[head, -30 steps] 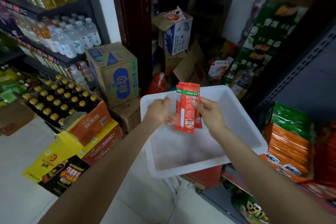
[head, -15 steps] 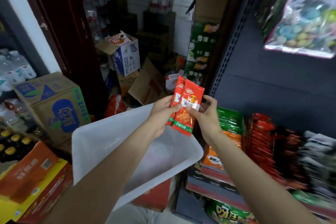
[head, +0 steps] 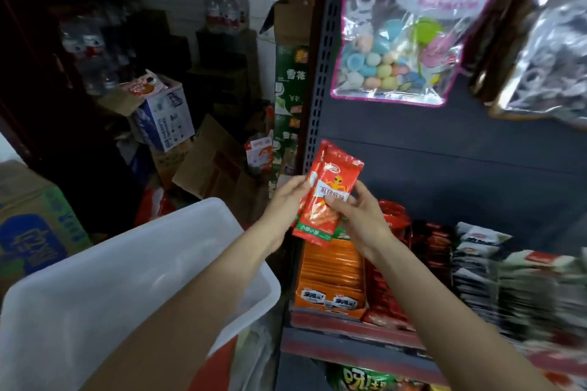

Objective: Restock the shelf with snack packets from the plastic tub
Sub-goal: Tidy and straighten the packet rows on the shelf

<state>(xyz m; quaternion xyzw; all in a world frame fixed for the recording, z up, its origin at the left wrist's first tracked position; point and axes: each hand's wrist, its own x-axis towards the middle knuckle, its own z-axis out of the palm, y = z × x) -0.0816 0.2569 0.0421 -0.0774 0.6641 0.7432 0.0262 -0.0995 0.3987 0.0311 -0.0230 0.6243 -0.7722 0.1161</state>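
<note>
Both hands hold a small bunch of red snack packets [head: 328, 197] with green bottom bands, upright in front of the dark shelf. My left hand [head: 286, 200] grips their left edge and my right hand [head: 359, 216] their right side. The packets hang just above a row of orange packets [head: 330, 276] on the shelf [head: 349, 330]. The white plastic tub [head: 127, 263] sits at lower left under my left forearm, and what I see of its inside looks bare.
Red packets [head: 394, 222] and black-and-white packets [head: 476, 263] fill the shelf to the right. Bags of colourful sweets [head: 397, 51] hang on the back panel above. Cardboard boxes [head: 162, 114] and bottled water crowd the floor and the back left.
The packets came up out of the tub and over to the shelf, flipped so the green band points down. My view swung right and up toward the shelf.
</note>
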